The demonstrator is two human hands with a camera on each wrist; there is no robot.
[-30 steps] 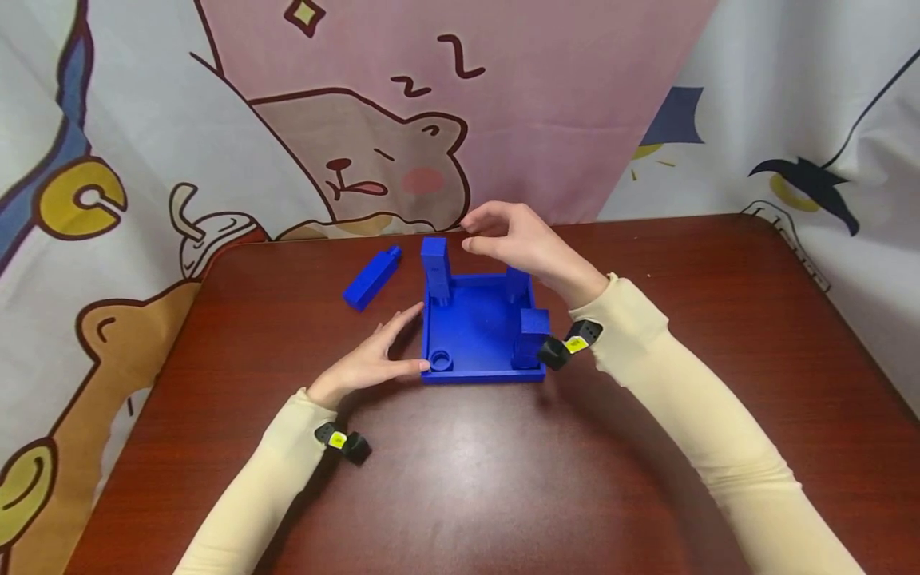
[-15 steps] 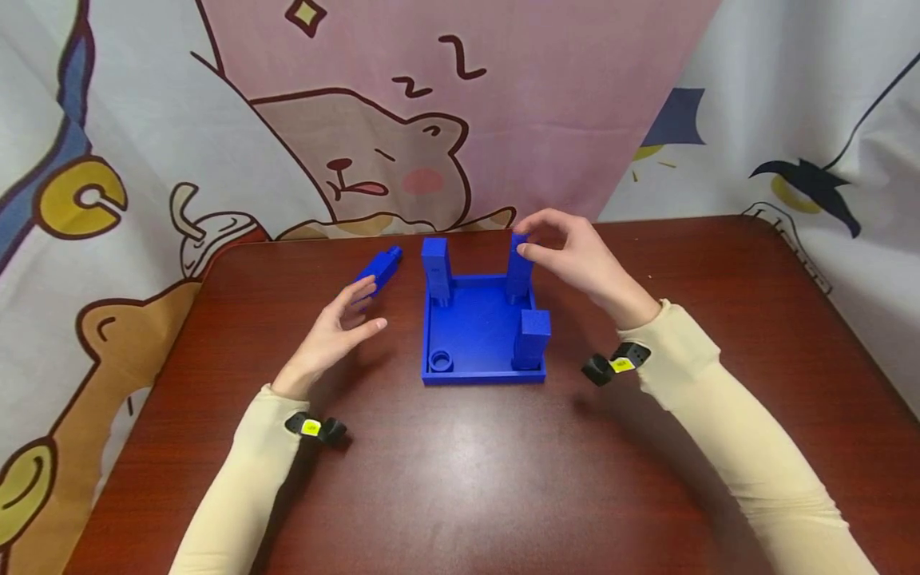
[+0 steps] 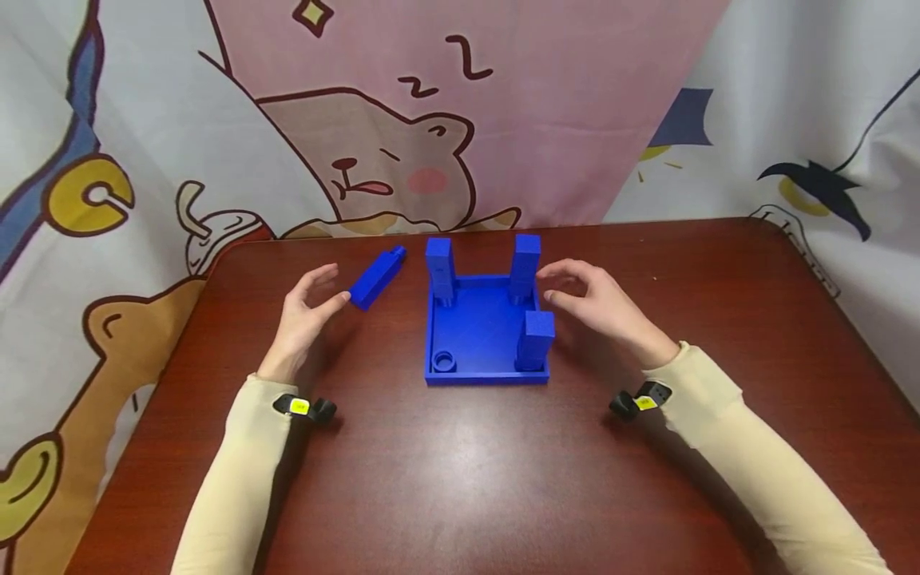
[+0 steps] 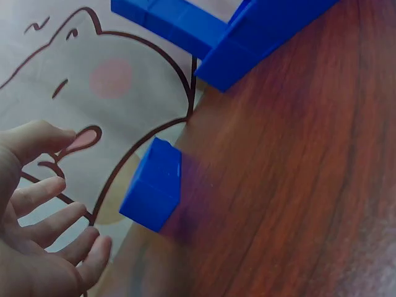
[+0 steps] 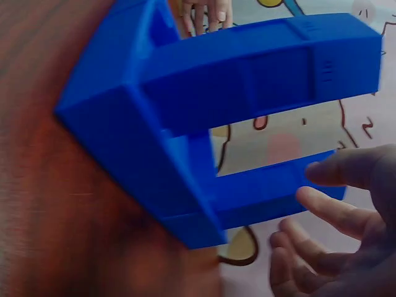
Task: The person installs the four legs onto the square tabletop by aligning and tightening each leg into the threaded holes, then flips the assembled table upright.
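Note:
A square blue tray-like base [image 3: 481,329] lies on the table with blue posts upright at three corners: back left [image 3: 441,270], back right [image 3: 525,267] and front right [image 3: 535,342]. A round socket [image 3: 444,362] shows at its front left corner. Left of the base lies a loose blue post [image 3: 377,278], its narrow peg pointing away. My left hand [image 3: 298,323] is beside that post's near end, fingers spread and relaxed; the left wrist view shows a gap between hand and post [image 4: 151,189]. My right hand [image 3: 611,311], fingers loosely bent, holds nothing just right of the back right post.
A brown wooden table [image 3: 460,471] carries everything. Right behind its far edge hangs a printed curtain [image 3: 546,120] with cartoon animals. A black wrist camera [image 3: 305,409] sits on the left sleeve, another [image 3: 640,399] on the right.
My left hand has left the base and moved left to the loose post. The right hand passed over to the back right post, touched its top, then came down and away to the right.

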